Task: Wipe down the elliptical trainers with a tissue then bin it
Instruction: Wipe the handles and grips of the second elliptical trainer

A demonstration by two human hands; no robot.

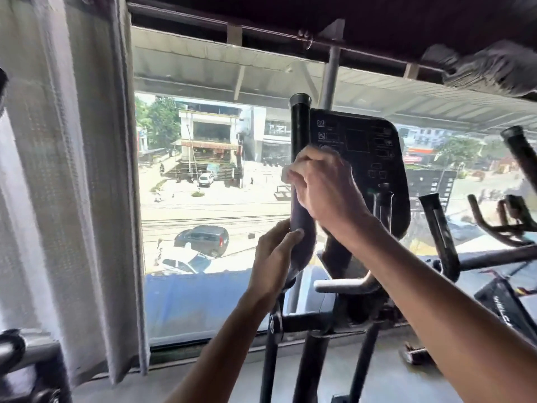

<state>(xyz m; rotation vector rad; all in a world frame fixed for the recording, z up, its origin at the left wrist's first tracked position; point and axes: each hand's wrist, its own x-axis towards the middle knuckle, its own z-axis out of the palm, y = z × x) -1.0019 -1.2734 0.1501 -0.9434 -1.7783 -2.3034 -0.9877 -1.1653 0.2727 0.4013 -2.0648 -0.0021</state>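
Two bare forearms reach up from the bottom of the frame to the left-side handlebar of an elliptical trainer standing at a window. The left hand is curled round the handlebar's lower, padded stretch, with its thumb laid across the front. Just above it, the right hand has its fingers closed on a white tissue, pressed against the same bar. Only a pale edge of the tissue shows past the knuckles. Behind the right hand sits the trainer's dark console, with a silver fixed grip below it and the machine's other black handlebar further right. Black bars of a neighbouring machine crowd the right edge. A pale curtain hangs at left. Beyond the glass, a dark car and a white car stand on a sunlit street fronted by low buildings.
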